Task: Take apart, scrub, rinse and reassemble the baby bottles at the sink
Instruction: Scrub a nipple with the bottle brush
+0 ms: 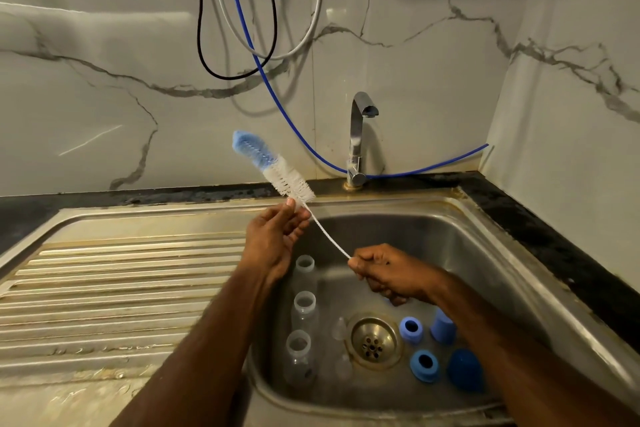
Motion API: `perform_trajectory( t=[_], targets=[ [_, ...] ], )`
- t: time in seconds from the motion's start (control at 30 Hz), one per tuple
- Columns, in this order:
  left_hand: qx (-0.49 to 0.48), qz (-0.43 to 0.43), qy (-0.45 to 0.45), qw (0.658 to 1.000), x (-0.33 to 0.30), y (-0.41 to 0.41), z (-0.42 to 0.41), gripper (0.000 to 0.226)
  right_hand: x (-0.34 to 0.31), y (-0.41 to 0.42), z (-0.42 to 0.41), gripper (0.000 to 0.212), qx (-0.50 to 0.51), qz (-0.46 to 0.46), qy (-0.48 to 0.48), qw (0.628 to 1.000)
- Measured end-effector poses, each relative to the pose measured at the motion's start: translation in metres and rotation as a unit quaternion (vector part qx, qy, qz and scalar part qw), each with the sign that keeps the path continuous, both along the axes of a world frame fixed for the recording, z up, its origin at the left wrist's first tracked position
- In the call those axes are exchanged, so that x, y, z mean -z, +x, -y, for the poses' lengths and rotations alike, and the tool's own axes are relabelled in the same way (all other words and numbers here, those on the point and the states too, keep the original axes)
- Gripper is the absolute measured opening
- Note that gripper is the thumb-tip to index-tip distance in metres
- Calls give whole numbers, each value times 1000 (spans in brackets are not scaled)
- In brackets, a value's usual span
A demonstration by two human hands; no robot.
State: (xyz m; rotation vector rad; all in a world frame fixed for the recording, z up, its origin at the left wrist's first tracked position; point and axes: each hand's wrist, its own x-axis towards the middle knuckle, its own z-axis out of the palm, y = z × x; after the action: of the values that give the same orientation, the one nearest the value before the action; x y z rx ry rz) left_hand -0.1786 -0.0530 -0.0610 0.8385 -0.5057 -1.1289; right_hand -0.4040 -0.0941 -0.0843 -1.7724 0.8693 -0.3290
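The light is dim and warm and comes from above. Hanging cables [239, 28] cast soft shadows on the glossy white marble wall [104, 97], which shows faint glare. The edges bend from the wide lens. The forearms are slightly blurred.

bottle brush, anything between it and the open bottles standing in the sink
Nothing visible blocks it. The bottle brush is held above the sink, the right hand gripping its handle and the left hand at the bristles. The three bottles stand uncapped below the left forearm.
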Motion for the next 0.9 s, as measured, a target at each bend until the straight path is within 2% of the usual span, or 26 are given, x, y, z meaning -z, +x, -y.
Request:
perform_trajectory(
  t=[0.03,0.07,0.1,0.13,0.17,0.2,0.23,0.27,0.33,0.37,0.4,0.47,0.53,0.57,0.63,0.67,0.7,0.77,0.8,0.9],
  targets=[
    [-54,110,-10,992,5,2,2,14,-2,-1,-1,33,-12,7,37,999],
    [-114,252,-8,961,10,5,3,13,-4,-1,-2,33,-24,5,57,998],
    [-167,383,-4,909,17,7,4,12,-4,-2,-2,34,-30,-1,63,998],
    [-204,465,-3,861,21,8,5,12,-3,-2,-3,34,-30,-10,62,998],
    [-223,499,-7,838,24,9,5,12,-1,-1,-2,33,-25,-19,52,998],
    [-229,506,-10,832,25,8,6,12,2,-1,0,32,-17,-26,31,999],
    [-222,497,-5,839,26,8,7,11,5,-1,1,32,-4,-32,-1,999],
    [-196,457,3,868,25,8,7,11,8,-2,3,31,9,-39,-45,998],
    [-82,259,31,962,18,8,5,17,11,-5,8,30,30,-48,-141,988],
    [-16,140,48,989,15,9,2,20,12,-6,10,29,37,-51,-174,983],
    [40,45,62,996,11,11,-1,23,13,-7,12,29,40,-55,-190,979],
    [105,-64,66,990,6,14,-4,26,12,-6,11,30,39,-56,-192,979],
    [118,-97,50,987,2,9,-3,27,10,-3,9,29,34,-57,-188,980],
    [103,-87,45,990,0,5,-2,28,9,-2,8,30,29,-55,-176,983],
    [36,-3,21,999,1,1,-2,25,6,-2,5,33,16,-36,-93,995],
    [-11,76,4,997,4,2,-1,20,4,-2,3,34,12,-27,-42,999],
    [-62,185,-5,981,8,5,0,15,2,-1,1,35,8,-21,-3,1000],
    [-150,396,-8,906,18,11,1,14,-3,-1,-3,37,-6,-22,44,999],
    [-177,457,-6,872,22,12,1,19,-5,-1,-4,37,-13,-23,61,998],
    [-235,539,-14,809,28,12,6,29,-4,2,-6,36,-9,-27,59,998]
  ],
)
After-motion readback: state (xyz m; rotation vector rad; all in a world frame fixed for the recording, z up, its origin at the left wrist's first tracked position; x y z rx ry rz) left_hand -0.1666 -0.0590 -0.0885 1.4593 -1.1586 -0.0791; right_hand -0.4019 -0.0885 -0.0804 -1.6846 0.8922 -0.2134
